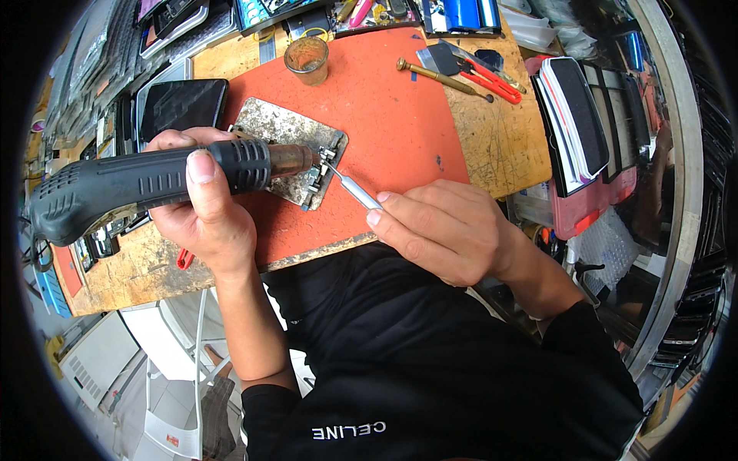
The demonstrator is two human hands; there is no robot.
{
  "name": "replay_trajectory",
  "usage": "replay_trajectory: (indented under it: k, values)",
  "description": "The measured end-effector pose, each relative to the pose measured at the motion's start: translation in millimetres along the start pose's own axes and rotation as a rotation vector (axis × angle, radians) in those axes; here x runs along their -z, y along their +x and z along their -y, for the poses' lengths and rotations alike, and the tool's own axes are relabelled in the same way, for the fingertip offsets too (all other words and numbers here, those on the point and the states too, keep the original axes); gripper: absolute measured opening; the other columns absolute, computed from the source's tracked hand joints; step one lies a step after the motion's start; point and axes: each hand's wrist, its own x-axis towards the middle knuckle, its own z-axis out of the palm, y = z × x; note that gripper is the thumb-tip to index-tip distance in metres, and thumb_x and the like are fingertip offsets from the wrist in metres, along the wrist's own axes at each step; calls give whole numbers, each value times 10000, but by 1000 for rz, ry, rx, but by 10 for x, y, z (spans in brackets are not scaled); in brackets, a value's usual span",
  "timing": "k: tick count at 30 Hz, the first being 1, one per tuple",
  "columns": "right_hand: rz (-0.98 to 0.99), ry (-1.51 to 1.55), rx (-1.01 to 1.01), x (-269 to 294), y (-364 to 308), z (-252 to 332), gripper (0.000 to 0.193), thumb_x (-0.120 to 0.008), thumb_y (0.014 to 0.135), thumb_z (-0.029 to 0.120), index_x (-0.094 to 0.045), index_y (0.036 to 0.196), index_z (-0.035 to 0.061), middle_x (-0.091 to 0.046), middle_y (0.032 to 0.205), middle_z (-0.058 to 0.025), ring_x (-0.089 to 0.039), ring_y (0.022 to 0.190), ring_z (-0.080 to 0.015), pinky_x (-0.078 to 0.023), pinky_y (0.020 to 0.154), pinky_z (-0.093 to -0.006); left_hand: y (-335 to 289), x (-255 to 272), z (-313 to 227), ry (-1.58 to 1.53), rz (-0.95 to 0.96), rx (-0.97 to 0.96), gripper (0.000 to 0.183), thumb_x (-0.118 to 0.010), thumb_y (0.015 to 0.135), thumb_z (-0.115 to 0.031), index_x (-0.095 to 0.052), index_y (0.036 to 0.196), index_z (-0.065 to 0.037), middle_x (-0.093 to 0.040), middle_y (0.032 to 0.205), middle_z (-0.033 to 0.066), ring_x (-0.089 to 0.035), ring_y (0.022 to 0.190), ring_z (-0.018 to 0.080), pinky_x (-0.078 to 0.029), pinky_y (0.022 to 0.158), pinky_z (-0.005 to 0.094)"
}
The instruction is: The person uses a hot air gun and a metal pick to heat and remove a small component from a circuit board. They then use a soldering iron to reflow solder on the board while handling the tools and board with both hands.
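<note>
The right hand (pixel 450 230) pinches a slim silver metal pick (pixel 357 194) between thumb and fingers, its shaft pointing to between ten and eleven o'clock. The left hand (pixel 211 209) wraps the ribbed barrel of a black plastic hot-air gun (pixel 115 180), whose long axis runs from nine toward three o'clock and ends in a heat-stained metal nozzle (pixel 292 160).

Nozzle and pick tip meet over a small, narrow circuit board (pixel 316 182) on a scorched, mottled metal plate (pixel 269 119). The board's long axis runs roughly from one to seven o'clock. It lies near ten o'clock from the right hand, whose fingertips are the nearer, and just short of three o'clock from the left. Whether the pick tip touches it cannot be told.

Beneath the plate spreads a red-orange mat (pixel 392 100) on a worn wooden table (pixel 503 146). From the plate, a stained, translucent cup (pixel 306 63) stands at twelve o'clock, a brass-coloured screwdriver (pixel 444 80) lies at two, and a dark-screened tablet (pixel 184 107) at ten. Farther out, upright phone-like slabs (pixel 573 119) lean near three o'clock, and a white chair (pixel 165 338) stands on the floor between seven and eight.
</note>
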Motion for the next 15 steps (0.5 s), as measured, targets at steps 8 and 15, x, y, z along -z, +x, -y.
replay_trajectory:
  k: [8, 15]
  values:
    - [-18, -2, -7, -28, -102, 12, 261, -785, 857, 38, -762, 1105, -39, -740, 1042, -136, -715, 776, -199, -553, 626, -299, -10, 15, 3, 11, 3, -1, 328, -746, 1006, -181, -565, 1227, -20, -734, 993, 188, -681, 877, 192, -578, 853, 347]
    - [-33, -6, -11, -30, -105, 7, 252, -786, 866, 37, -763, 1106, -35, -740, 1040, -134, -719, 777, -194, -554, 621, -296, -1, -1, 13, -18, -3, -7, 324, -745, 1005, -171, -561, 1225, -20, -713, 987, 174, -686, 883, 212, -591, 862, 376]
